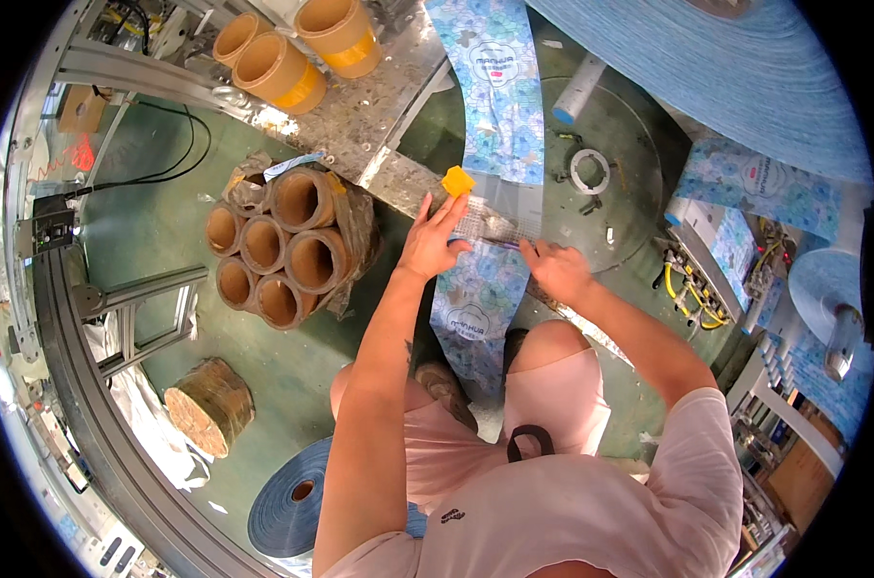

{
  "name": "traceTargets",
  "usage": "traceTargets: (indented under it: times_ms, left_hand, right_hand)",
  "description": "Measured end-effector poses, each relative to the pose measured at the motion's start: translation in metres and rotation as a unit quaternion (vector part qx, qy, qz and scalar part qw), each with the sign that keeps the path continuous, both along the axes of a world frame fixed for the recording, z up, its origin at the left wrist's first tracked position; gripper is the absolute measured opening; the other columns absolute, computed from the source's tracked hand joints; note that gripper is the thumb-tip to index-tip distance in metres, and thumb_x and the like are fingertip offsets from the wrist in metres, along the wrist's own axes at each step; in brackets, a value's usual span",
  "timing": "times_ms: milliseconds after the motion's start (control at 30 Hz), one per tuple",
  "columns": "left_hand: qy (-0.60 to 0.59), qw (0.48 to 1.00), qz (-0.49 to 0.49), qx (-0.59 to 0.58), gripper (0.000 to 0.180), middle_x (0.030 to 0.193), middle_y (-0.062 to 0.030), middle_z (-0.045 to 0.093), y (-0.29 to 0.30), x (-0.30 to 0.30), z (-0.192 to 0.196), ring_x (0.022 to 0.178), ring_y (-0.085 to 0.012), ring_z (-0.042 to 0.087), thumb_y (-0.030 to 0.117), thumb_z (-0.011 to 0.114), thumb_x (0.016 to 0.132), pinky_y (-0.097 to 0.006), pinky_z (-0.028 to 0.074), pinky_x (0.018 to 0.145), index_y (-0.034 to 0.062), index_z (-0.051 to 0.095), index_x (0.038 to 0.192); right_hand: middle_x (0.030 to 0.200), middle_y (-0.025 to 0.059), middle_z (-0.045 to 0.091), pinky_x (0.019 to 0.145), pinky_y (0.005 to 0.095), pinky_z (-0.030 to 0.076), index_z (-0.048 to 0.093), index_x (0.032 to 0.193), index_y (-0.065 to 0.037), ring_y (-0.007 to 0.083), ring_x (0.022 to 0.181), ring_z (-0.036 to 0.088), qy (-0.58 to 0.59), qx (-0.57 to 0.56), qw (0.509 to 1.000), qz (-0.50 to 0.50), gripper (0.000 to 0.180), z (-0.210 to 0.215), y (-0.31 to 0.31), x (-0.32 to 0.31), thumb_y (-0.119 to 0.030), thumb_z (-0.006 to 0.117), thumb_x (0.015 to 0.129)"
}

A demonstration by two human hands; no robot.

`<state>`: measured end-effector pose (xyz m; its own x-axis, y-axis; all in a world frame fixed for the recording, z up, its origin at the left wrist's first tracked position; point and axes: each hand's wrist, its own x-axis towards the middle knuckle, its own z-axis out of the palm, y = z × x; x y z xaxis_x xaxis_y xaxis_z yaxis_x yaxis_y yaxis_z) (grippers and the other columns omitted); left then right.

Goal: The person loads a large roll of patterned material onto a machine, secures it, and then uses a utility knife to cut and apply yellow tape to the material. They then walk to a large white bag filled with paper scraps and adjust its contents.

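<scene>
A strip of blue printed film [502,135] comes down from above to a narrow metal plate [485,223], and more of the same film [475,313] hangs below the plate's near edge. My left hand [432,241] lies at the plate's left side with fingers stretched out, its fingertips touching a small yellow square piece [458,181]. My right hand [559,272] is closed at the plate's right side on the end of a slim, dark, pen-shaped tool [499,244]. This tool lies across the film along the plate's near edge; its exact kind is unclear.
Several cardboard tubes [263,243] stand bundled in plastic on the floor at left. More tubes [281,77] stand on the metal bench [360,120]. A large blue film roll [687,58] looms at upper right. A dark blue roll [287,511] lies at lower left.
</scene>
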<state>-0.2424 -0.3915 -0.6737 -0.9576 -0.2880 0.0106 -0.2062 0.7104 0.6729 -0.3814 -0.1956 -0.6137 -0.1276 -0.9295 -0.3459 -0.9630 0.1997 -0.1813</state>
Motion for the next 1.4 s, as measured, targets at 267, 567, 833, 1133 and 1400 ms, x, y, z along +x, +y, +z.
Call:
traceTargets:
  times_ms: [267,567,833,1133,1400]
  left_hand:
    - [0.010,1.000,-0.004,0.003,0.073,0.119,-0.0016,0.052,0.001,-0.001,0.002,0.120,-0.0165,0.038,0.017,0.069,0.068,-0.041,0.019,0.106,0.0078,0.032,0.130]
    - [-0.005,1.000,0.003,-0.006,0.072,0.124,-0.0071,0.047,0.004,0.001,0.001,0.115,-0.0227,0.042,0.014,0.069,0.067,-0.039,0.023,0.105,0.0097,0.034,0.130]
    - [0.041,0.998,-0.004,-0.054,0.072,0.124,-0.0096,0.045,0.012,0.003,0.011,0.111,-0.0281,0.044,0.008,0.067,0.067,-0.038,0.030,0.102,0.0114,0.034,0.131]
    - [0.046,0.998,-0.019,-0.048,0.069,0.128,-0.0091,0.041,0.015,0.003,0.013,0.114,-0.0278,0.042,0.009,0.067,0.069,-0.042,0.028,0.101,0.0153,0.036,0.130]
    - [0.032,0.995,-0.037,-0.088,0.051,0.132,-0.0041,0.039,0.021,0.005,0.007,0.111,-0.0198,0.047,0.016,0.066,0.072,-0.050,0.024,0.102,0.0178,0.049,0.120]
  right_hand:
    - [0.089,0.0109,0.056,0.056,0.0323,0.048,0.045,0.116,-0.003,0.0234,0.071,0.062,0.062,0.044,0.997,0.002,0.047,-0.001,0.057,-0.028,-0.008,0.054,0.070]
    - [0.090,0.0158,0.060,0.062,0.0380,0.049,0.054,0.105,-0.003,0.0311,0.072,0.061,-0.073,-0.033,0.972,-0.219,0.032,0.011,0.081,-0.059,-0.009,0.053,0.074]
    - [0.077,0.0010,0.057,0.046,0.0223,0.036,0.057,0.096,-0.003,0.0069,0.054,0.046,-0.520,-0.237,0.669,-0.475,0.025,-0.020,-0.055,-0.009,-0.010,0.066,0.075]
    - [0.064,0.0008,0.054,0.040,0.0238,0.033,0.058,0.087,-0.004,0.0074,0.048,0.043,-0.604,-0.143,0.582,-0.526,0.015,-0.039,-0.087,-0.015,-0.009,0.064,0.075]
    - [0.062,0.0011,0.054,0.054,0.0272,0.040,0.058,0.078,0.000,0.0095,0.057,0.046,-0.364,-0.386,0.675,-0.513,0.011,-0.058,-0.058,-0.027,-0.011,0.059,0.079]
